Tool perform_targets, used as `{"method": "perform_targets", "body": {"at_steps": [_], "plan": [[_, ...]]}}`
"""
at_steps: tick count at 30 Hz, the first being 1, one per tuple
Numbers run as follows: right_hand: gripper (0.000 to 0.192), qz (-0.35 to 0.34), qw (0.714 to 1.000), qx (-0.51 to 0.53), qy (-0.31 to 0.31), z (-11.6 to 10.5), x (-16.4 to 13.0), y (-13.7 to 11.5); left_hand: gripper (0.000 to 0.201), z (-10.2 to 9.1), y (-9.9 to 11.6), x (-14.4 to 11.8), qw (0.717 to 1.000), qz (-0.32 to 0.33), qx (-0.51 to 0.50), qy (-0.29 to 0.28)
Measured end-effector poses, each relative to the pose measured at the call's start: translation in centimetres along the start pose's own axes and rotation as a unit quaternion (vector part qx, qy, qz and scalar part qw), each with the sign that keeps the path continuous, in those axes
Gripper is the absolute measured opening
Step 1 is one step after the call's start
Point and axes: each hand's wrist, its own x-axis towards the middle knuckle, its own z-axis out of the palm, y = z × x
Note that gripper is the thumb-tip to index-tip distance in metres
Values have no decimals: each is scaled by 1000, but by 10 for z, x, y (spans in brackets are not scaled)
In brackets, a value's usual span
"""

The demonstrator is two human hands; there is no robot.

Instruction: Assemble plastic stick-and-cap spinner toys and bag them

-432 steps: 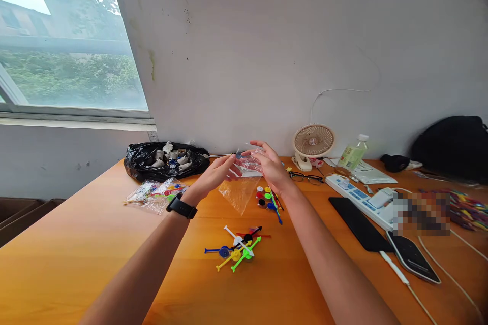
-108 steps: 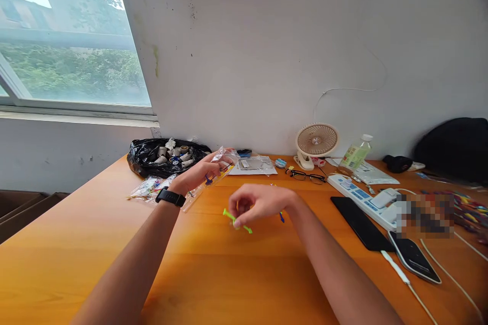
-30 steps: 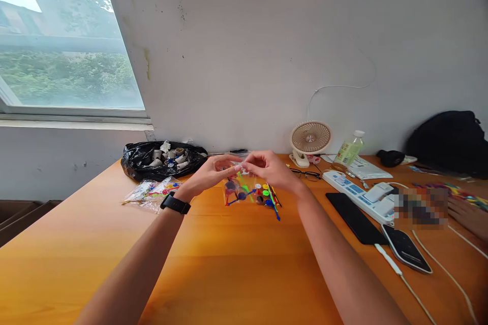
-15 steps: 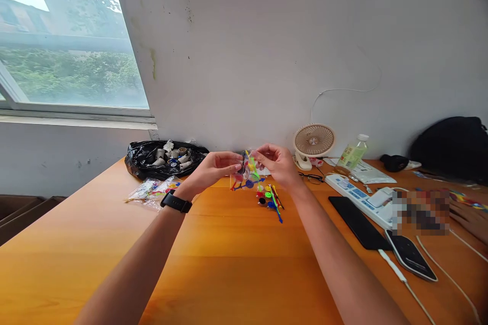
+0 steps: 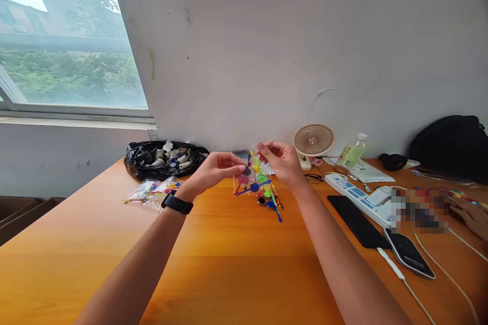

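Since the frame a moment before, we had lifted the clear bag [image 5: 251,177] slightly higher above the table [image 5: 229,264]. Our left hand [image 5: 213,170] pinched its left edge shut, our right hand [image 5: 280,162] pinched the top right corner, so the coloured pieces hung between them. Loose pieces [image 5: 271,200] lay just below.

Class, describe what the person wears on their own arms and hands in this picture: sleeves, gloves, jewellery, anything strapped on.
Both forearms are bare, with no sleeves in view. The left hand has a black watch strapped at its wrist. The right hand wears nothing: no glove, ring or band.
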Motion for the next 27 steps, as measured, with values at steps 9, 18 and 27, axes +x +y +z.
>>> {"method": "perform_targets", "body": {"at_steps": [9,18,27], "plan": [[34,17,997,5,-73,-9,-1,-6,34,-3,14,-2,988,62,84,112],[28,15,997,19,-68,-10,-2,-8,29,-13,21,-1,983,96,93,127],[22,-7,994,27,-110,-20,-6,-21,17,-19,29,-10,988,112,48,99]]}}
